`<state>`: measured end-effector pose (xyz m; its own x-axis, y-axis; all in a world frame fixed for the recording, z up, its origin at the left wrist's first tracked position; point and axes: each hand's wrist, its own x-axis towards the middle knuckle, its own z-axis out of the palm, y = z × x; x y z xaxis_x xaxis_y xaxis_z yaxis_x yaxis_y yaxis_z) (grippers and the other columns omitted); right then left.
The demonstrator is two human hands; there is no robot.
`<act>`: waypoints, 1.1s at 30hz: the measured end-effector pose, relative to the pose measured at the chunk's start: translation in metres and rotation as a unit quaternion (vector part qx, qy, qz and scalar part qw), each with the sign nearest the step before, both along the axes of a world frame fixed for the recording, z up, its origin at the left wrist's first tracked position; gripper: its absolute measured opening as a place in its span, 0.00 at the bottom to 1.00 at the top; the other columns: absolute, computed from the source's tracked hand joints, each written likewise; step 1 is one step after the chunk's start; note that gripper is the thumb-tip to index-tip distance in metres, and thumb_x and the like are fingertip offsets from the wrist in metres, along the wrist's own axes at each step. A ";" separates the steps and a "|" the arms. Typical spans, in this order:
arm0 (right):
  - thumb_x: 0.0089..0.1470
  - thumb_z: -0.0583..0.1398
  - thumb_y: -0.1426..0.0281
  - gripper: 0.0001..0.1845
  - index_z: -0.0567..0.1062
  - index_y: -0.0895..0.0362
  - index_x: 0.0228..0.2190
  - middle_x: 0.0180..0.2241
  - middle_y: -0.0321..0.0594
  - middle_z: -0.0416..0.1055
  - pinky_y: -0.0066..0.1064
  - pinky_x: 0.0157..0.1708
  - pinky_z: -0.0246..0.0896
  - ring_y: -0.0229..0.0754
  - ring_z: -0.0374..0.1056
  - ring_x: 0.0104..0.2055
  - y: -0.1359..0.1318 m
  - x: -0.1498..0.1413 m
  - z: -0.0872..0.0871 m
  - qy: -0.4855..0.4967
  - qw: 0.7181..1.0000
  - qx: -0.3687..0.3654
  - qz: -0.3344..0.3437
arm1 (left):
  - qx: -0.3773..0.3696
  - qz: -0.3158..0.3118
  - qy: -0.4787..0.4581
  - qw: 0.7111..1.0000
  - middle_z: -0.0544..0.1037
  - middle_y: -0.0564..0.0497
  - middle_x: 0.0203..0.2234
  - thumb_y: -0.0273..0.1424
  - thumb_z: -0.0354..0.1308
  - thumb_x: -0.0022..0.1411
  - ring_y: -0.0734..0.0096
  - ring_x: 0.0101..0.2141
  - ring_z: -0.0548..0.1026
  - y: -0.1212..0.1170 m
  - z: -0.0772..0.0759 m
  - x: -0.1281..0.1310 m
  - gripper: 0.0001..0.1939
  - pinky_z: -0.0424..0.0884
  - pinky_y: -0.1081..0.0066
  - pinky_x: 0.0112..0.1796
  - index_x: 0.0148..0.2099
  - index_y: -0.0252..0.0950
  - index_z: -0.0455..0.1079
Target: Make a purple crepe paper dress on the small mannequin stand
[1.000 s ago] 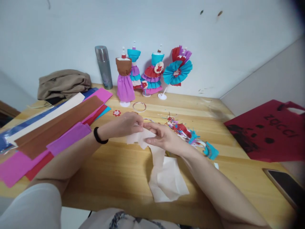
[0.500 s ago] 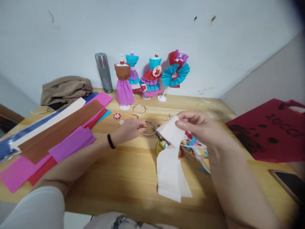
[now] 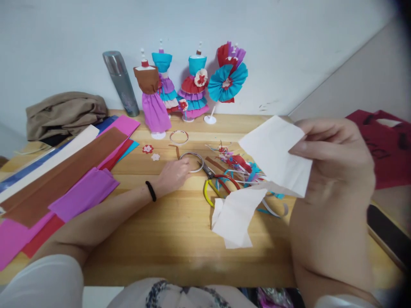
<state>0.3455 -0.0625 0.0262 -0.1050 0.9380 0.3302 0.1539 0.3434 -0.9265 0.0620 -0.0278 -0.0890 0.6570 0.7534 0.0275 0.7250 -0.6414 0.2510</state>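
My right hand, raised at the right, pinches a strip of white crepe paper between thumb and fingers. The strip's lower part droops down to the table, bent and creased. My left hand, with a black band at the wrist, rests on the table with its fingers curled at the rim of a thin whitish ring, perhaps a narrow tape roll. Its fingertips are partly hidden. Scissors with red and yellow handles lie between the hands, beside tangled coloured paper scraps.
Several small dress forms in paper dresses stand along the wall near a grey flask. Coloured crepe sheets lie at left, below a brown cloth. Small paper flowers, another ring, a phone and a red bag are also around.
My right hand has moved right and closer to me, lifting the white paper's upper part. My left hand's fingers now overlap the ring's rim. The view has shifted.
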 end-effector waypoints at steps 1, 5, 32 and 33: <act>0.36 0.74 0.54 0.16 0.80 0.51 0.21 0.16 0.33 0.71 0.26 0.16 0.54 0.33 0.63 0.15 -0.001 -0.001 0.000 0.015 1.000 -0.012 0.021 | 0.000 0.002 0.005 1.000 0.74 0.44 0.39 0.27 0.49 0.68 0.64 0.39 0.74 0.001 -0.001 0.000 0.12 0.69 0.69 0.39 0.39 0.33 0.75; 0.44 0.72 0.61 0.10 0.81 0.52 0.23 0.18 0.37 0.74 0.26 0.17 0.57 0.37 0.68 0.18 -0.003 -0.004 -0.003 0.018 0.991 -0.045 0.126 | 0.005 0.004 0.017 1.000 0.75 0.44 0.36 0.27 0.50 0.68 0.63 0.37 0.74 0.006 -0.003 -0.001 0.13 0.67 0.68 0.35 0.35 0.33 0.75; 0.45 0.67 0.51 0.21 0.77 0.57 0.23 0.20 0.38 0.69 0.27 0.18 0.55 0.37 0.63 0.20 0.007 -0.046 -0.017 -0.001 0.943 -0.184 0.277 | -0.260 0.032 -0.544 0.797 0.70 0.55 0.25 0.34 0.66 0.54 0.83 0.20 0.60 0.015 0.034 -0.020 0.09 0.55 0.77 0.21 0.30 0.33 0.73; 0.46 0.67 0.51 0.21 0.77 0.58 0.25 0.20 0.37 0.69 0.26 0.17 0.54 0.35 0.62 0.19 0.007 -0.046 -0.017 -0.021 0.941 -0.184 0.282 | -0.282 0.030 -0.553 0.783 0.70 0.55 0.25 0.34 0.67 0.53 0.83 0.20 0.60 0.016 0.032 -0.021 0.09 0.55 0.77 0.21 0.30 0.33 0.73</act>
